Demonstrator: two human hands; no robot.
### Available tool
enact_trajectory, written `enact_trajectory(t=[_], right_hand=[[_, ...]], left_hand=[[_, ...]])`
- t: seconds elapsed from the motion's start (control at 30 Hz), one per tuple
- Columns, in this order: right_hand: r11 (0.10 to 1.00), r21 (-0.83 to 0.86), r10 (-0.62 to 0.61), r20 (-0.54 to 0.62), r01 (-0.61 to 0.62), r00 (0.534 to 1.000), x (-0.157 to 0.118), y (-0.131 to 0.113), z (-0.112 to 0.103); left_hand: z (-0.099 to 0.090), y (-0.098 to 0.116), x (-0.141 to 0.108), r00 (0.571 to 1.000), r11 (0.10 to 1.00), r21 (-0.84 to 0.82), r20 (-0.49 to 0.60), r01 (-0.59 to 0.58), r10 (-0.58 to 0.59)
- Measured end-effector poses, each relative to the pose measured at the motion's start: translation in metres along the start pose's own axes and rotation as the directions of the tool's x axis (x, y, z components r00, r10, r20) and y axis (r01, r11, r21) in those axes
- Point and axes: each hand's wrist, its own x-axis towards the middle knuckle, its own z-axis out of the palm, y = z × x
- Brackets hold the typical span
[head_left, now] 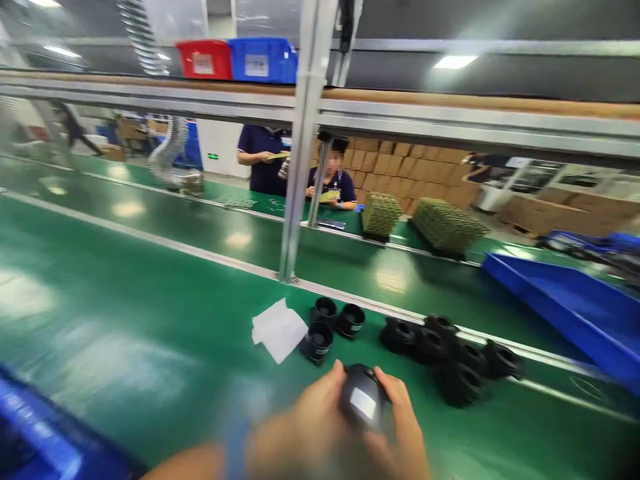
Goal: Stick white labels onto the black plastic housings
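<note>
Both my hands grip a black rounded part point(357, 387) with a white rectangular patch on its side, low in the middle of the view. My left hand point(313, 417) has its fingers closed on the part's left side; a blue band circles that wrist. From the right, my right hand point(403, 420) is wrapped round the same part. Motion blurs both hands, and the lower fingers are hard to make out. Just beyond them stand three black cylindrical parts point(319, 341), open at the top. White paper sheets point(281, 330) lie left of these.
Several black ring-shaped parts point(463, 383) cluster at the right. A blue tray point(575, 300) sits beyond them. A metal post point(300, 160) rises from the green bench point(125, 287). Blue bin point(45, 427) at lower left. Two people point(265, 157) work across the line.
</note>
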Motion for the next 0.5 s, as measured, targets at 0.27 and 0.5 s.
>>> enact_trajectory(t=[0.27,0.5], right_hand=[[0.977,0.149,-0.161,0.032,0.155,0.986,0.012,0.002,0.006],[0.973,0.146,-0.189,0.044,0.181,0.981,0.022,-0.009,0.002]], left_hand=[[-0.008,-0.003,0.0,0.996,0.997,0.041,-0.056,-0.068,0.07],[-0.005,0.0,-0.01,0.984,0.952,0.286,-0.106,-0.107,0.143]])
